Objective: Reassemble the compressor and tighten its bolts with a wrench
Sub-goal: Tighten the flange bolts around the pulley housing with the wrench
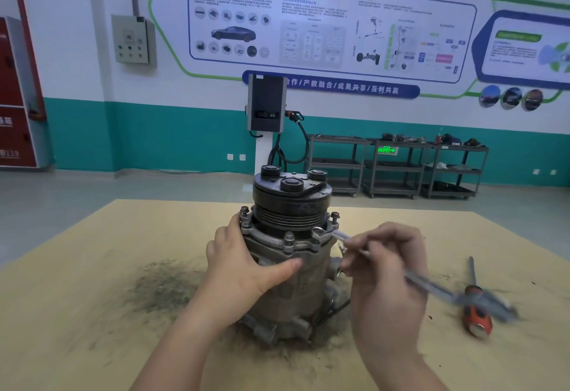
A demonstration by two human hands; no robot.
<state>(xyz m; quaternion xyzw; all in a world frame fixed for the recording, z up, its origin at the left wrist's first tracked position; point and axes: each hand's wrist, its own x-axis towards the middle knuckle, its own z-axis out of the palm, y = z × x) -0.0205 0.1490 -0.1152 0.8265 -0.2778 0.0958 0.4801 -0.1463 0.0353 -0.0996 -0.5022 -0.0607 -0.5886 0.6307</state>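
The compressor stands upright in the middle of the desk, pulley end up, so the ring of bolts around its upper flange faces the person. The left hand is spread flat against the left side of the body, fingers straight and thumb across the front, bracing it so it does not twist under the turning force. The right hand is curled around the shaft of a wrench, whose head sits on the bolt at the near right of the flange; the far end of the handle is blurred, probably from motion. Other bolts stand in the flange. A screwdriver with an orange handle lies on the right, within reach.
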